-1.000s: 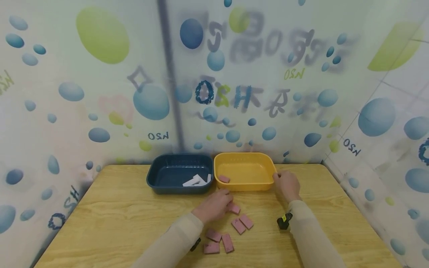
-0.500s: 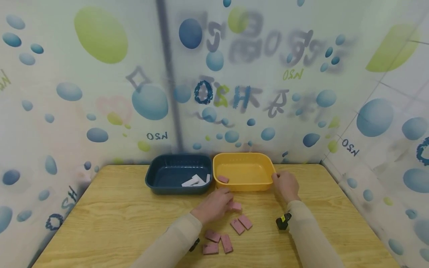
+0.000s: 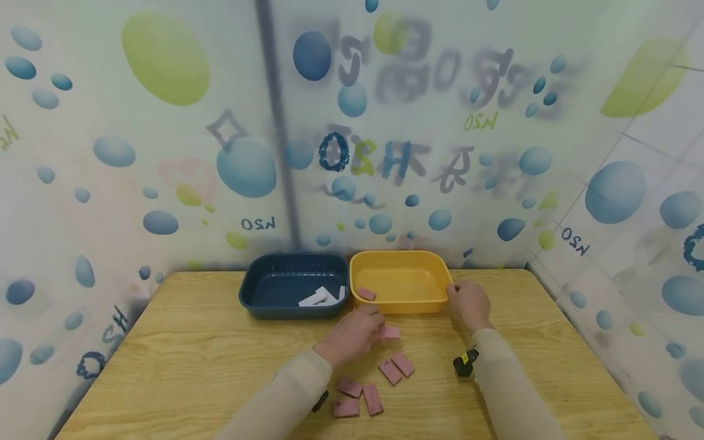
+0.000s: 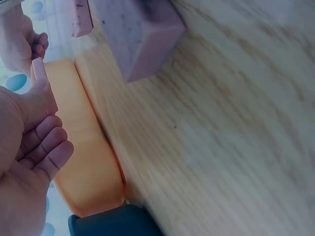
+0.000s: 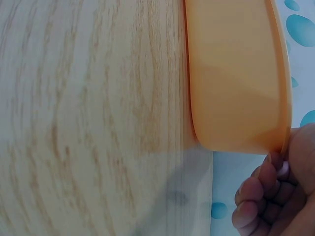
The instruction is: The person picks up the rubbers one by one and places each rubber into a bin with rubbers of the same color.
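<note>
Here, the left hand point(image 3: 353, 335) pinches a pink rectangular block point(image 3: 391, 333) before the yellow plastic tray point(image 3: 407, 307), which the right hand point(image 3: 470, 304) grips at its right end; picking seems underway, next requiring a lift.

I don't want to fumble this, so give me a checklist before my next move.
1. Left hand holding a pink block: ok, pinched at the fingertips.
2. Grip firmness: cannot tell.
3. Right hand on the yellow bin: ok, pinching its rim.
4. Held block above the bin: not ok, it is in front.
5. Room inside: ok, only one other pink block shows there.
6. Blue bin without pink blocks: ok, only white pieces show.
</note>
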The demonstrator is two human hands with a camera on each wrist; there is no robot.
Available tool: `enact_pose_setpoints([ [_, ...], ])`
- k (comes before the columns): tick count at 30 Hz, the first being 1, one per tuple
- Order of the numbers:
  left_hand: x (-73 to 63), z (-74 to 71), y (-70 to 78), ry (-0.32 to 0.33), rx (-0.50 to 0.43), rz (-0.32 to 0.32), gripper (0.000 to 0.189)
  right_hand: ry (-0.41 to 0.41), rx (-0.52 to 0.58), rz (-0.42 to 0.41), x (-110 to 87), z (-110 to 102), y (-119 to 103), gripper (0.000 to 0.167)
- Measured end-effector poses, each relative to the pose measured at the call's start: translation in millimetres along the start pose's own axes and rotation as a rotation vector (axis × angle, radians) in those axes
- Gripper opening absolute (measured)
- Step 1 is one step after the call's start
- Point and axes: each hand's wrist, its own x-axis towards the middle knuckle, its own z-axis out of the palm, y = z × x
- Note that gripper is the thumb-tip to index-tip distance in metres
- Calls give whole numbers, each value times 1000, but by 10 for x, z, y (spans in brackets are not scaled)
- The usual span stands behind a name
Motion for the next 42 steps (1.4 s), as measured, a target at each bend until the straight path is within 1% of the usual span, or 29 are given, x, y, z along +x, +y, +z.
enact_pose_setpoints([
  [3, -2, -8, 5, 17, -5, 4, 7, -1, 0, 6, 4, 2, -1, 44],
  [10, -1, -33, 3, 95, 21, 34, 11, 0, 10, 5, -2, 0, -1, 44],
  [16, 4, -72, -3, 119, 7, 43, 12, -1, 11, 9, -9, -4, -6, 44],
  [22, 21, -82, -31, 196, 16, 100, 11, -8, 15, 27, -13, -9, -14, 44],
  [25, 27, -92, -43, 224, 9, 106, 11, -13, 13, 32, -11, -8, -14, 45],
  [30, 30, -125, -51, 248, -18, 78, 10, -10, 4, 21, -6, -7, -13, 45],
  [35, 42, -167, -41, 246, -48, 27, 10, -10, 1, 17, -7, -8, -11, 45],
  [39, 62, -172, -42, 245, -52, -12, 13, -18, 3, 26, -13, -9, -12, 44],
  [42, 74, -170, -43, 251, -72, -45, 13, -20, 3, 29, -16, -14, -17, 44],
])
